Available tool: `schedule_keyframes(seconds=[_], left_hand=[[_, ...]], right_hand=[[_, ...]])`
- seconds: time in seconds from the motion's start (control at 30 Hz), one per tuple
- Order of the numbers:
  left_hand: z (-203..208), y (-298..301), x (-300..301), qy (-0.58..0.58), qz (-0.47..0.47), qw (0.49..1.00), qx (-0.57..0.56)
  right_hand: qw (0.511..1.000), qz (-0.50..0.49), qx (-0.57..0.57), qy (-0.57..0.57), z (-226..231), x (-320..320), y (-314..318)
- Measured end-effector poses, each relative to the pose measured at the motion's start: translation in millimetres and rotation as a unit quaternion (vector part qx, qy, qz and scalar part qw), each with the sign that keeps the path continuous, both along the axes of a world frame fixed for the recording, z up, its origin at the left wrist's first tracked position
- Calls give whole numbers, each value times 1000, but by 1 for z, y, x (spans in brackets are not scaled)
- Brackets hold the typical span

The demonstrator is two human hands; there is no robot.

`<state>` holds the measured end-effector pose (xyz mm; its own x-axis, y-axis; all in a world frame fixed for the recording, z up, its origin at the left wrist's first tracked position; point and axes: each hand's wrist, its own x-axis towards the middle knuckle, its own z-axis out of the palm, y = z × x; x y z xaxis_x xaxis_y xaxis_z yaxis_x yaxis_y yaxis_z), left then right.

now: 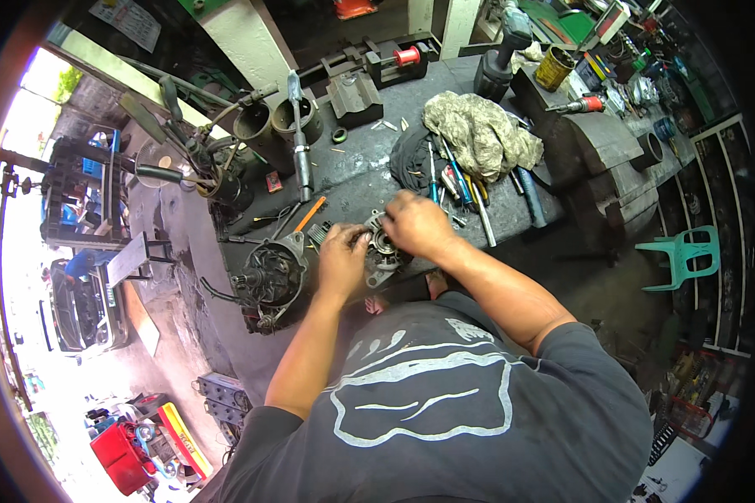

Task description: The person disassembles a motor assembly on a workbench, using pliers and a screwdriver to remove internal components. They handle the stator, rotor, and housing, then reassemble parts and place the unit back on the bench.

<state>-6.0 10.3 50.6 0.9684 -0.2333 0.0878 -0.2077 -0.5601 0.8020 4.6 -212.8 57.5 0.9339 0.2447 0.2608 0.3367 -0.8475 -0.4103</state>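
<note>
A round metal housing with lugs [383, 250] lies near the bench's front edge, between my hands. At its left rim is my left hand [344, 261], thumb and fingers pinched together; whatever is between them is too small to make out. My right hand [417, 223] covers the housing's upper right part with its fingers curled down, and its grip is hidden. To the left of my left hand sits a larger open housing [270, 277] with dark windings inside. A small finned grey part [317, 235] is next to my left fingers.
Behind lie an orange-handled tool [310, 214], a long ratchet [300, 151] leaning on a can, and several tools beside a dirty rag [482, 138]. A bench vise [600, 159] stands right, near a cordless impact driver [505, 54]. A green plastic chair [688, 256] is on the floor.
</note>
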Motion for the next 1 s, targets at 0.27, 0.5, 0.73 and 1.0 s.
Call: schedule_keyframes(seconds=[0.27, 0.5, 0.73, 1.0], left_hand=[[15, -14, 28, -10, -20, 989, 144], [28, -21, 23, -29, -23, 986, 165], [32, -28, 22, -59, -45, 964, 257], [31, -23, 22, -82, -48, 959, 267]], right_hand=[[976, -76, -105, 174, -65, 1, -129], [935, -85, -279, 201, -68, 30, -90], [952, -33, -252, 170, -69, 36, -89], [921, 111, -286, 240, -19, 68, -143]])
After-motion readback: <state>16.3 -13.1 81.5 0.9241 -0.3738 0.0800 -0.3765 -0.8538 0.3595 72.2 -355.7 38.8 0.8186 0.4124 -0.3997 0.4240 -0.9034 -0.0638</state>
